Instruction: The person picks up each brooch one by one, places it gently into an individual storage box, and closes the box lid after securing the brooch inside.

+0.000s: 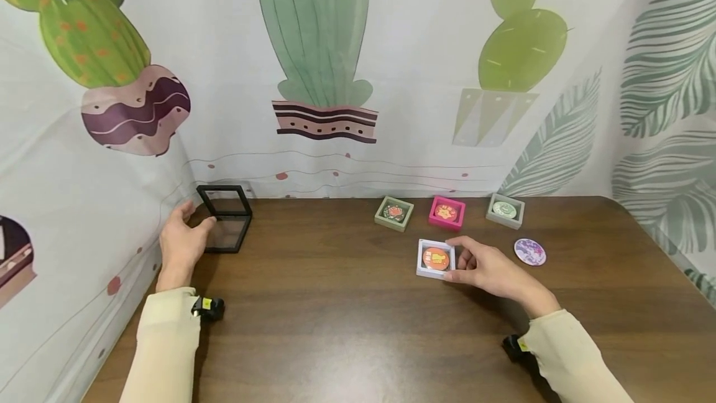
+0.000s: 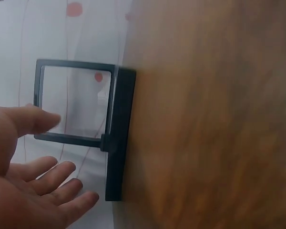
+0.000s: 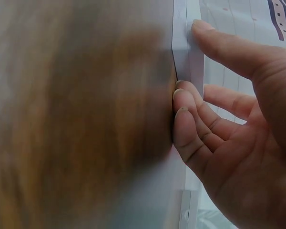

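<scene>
The right hand (image 1: 483, 268) pinches the white frame box (image 1: 435, 259) mid-counter, fingers on its near and far sides, apparently to steady it. At the counter's far left edge, the left hand (image 1: 181, 238), fingers loosely spread, touches the open black frame box (image 1: 226, 219), seemingly propping its raised lid.

A dark brown wood-grain table (image 1: 347, 316) carries a black frame case (image 1: 226, 219) with clear film near its left edge. Along the back edge stand a grey-green box (image 1: 394, 213), a hot-pink box (image 1: 446, 213) and a pale grey box (image 1: 505, 210). A white box (image 1: 435, 259) holds an orange badge; beside it lies a purple-and-white badge (image 1: 529, 252). Sleeves are cream
</scene>
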{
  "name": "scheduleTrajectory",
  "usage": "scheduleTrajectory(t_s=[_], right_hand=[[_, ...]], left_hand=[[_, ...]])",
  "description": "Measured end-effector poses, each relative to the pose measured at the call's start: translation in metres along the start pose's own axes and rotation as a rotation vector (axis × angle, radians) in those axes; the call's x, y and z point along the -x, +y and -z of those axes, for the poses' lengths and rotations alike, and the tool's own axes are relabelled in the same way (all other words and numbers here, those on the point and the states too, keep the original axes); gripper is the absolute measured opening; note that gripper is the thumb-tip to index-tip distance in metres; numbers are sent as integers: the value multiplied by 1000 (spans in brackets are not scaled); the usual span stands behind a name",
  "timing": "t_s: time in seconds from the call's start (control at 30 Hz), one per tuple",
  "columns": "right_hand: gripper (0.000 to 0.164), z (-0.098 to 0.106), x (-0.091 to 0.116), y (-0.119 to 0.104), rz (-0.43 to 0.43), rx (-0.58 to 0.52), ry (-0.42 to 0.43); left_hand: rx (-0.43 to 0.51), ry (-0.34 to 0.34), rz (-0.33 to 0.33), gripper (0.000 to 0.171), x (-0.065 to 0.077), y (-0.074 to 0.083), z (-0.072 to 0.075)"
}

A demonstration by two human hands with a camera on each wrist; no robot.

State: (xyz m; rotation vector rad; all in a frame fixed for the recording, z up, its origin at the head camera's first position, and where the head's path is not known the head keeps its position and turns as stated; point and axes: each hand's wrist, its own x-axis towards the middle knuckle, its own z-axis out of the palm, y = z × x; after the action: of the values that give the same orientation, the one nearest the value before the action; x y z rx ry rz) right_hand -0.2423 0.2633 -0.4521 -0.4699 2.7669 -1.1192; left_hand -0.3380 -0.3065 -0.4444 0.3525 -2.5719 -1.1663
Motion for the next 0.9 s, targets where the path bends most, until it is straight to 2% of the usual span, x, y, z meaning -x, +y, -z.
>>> scheduleTrajectory(t_s=[0.23, 0.4, 0.73, 0.9], right_hand=[[64, 8, 8, 8, -15, -17, 6], [64, 16, 14, 15, -52, -23, 7], [65, 28, 23, 27, -75, -5, 32], [67, 31, 26, 31, -79, 13, 36]], left_hand=[[10, -35, 38, 65, -13, -12, 1], [26, -47, 28, 58, -17, -13, -1], [99, -109, 15, 58, -26, -16, -8], [115, -116, 24, 56, -28, -17, -9]])
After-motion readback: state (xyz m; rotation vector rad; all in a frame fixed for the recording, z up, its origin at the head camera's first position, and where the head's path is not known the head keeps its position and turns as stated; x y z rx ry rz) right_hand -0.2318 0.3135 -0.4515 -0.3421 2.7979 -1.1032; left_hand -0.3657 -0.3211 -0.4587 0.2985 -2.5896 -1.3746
